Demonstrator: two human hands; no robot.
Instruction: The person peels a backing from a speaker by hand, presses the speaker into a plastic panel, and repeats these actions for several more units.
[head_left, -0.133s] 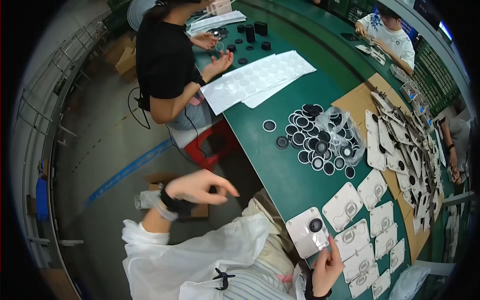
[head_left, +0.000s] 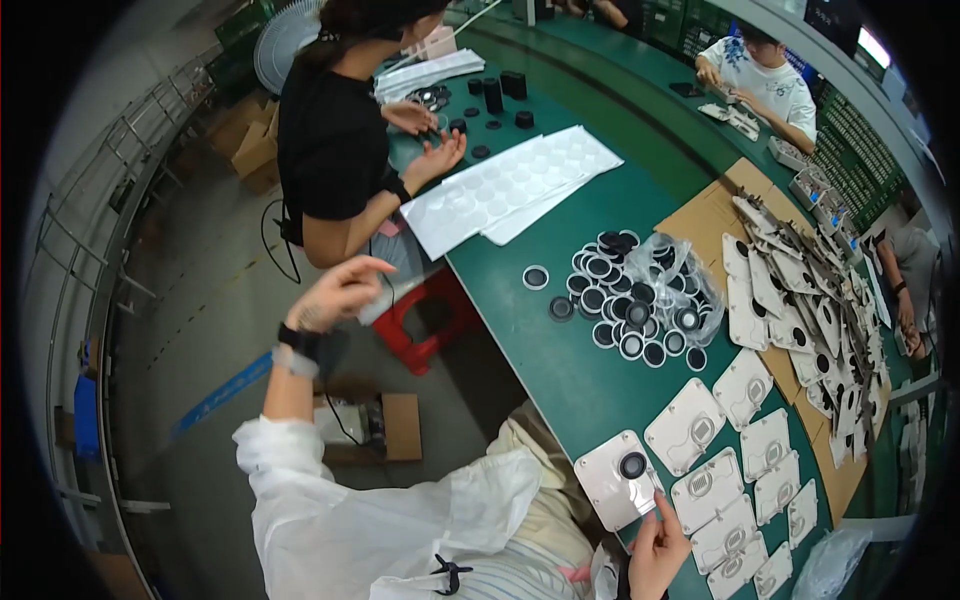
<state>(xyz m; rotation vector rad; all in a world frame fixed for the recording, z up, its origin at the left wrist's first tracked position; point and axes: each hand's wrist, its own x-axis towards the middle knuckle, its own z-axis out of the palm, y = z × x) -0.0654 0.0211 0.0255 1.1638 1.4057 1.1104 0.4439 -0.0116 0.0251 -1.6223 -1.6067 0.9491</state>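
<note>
At the near edge of the green table lies a squarish white plastic plate point(head_left: 602, 484) with a black round ring point(head_left: 633, 465) on it. My right hand point(head_left: 658, 552) grips that plate at its lower right corner, thumb and fingers closed on the edge. Off to the left, my left hand point(head_left: 340, 294) is raised over the floor beside the table. Its index finger is stretched out, the other fingers are loosely bent, and I see nothing in them. Several similar white plates point(head_left: 707, 482), without black rings, lie in rows right of my right hand.
Black rings with pale rims point(head_left: 612, 290) are heaped mid-table, partly under a clear plastic bag point(head_left: 684, 268). A big pile of white plates point(head_left: 800, 320) rests on cardboard at right. White sticker sheets point(head_left: 510, 190) lie farther back, near a co-worker in black point(head_left: 333, 130). A red stool point(head_left: 425, 325) stands beside the table.
My left hand has swung up and to the left, away from the table edge. My right hand stays at the corner of the white plate. The view has shifted slightly.
</note>
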